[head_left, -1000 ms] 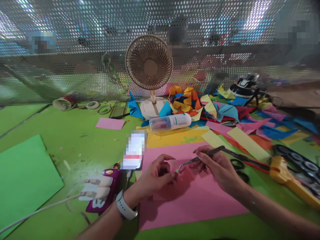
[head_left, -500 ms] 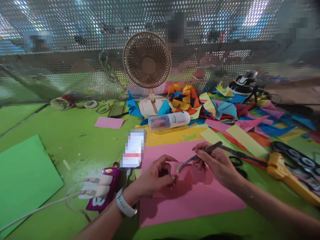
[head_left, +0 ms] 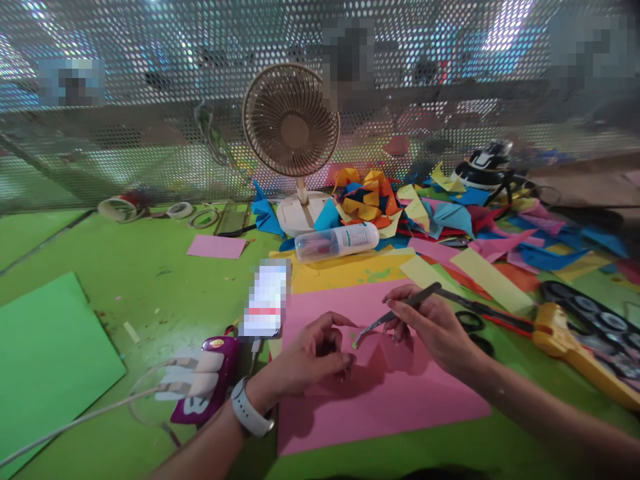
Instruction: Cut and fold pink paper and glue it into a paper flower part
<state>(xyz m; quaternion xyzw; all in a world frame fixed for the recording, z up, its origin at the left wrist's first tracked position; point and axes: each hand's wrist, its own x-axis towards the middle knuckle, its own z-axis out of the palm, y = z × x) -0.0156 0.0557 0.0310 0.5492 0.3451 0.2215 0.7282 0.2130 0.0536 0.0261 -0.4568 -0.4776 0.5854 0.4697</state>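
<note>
My right hand (head_left: 433,327) is closed around grey tweezers (head_left: 400,312) held at a slant, their tips pointing down and left. Those tips meet a tiny green scrap (head_left: 355,340) just above or on the pink paper (head_left: 400,413); whether they pinch it is too small to tell. Opposite them, my left hand (head_left: 313,353) lies over the same paper, index finger stretched out and thumb apart from it, with the green scrap beyond their tips. Its other fingers curl under and are partly hidden. A smaller pink piece appears to lie beneath both hands, its outline faint.
A phone (head_left: 267,300) and a purple power strip (head_left: 215,373) with cables lie left of the paper. Behind are a clear bottle (head_left: 337,242), a fan (head_left: 295,133) and heaped folded papers (head_left: 370,200). Black scissors (head_left: 470,323) and a yellow-handled tool (head_left: 555,330) lie right.
The whole view has shifted very slightly. Both hands stay almost in place, the tweezer tips still at the green scrap.
</note>
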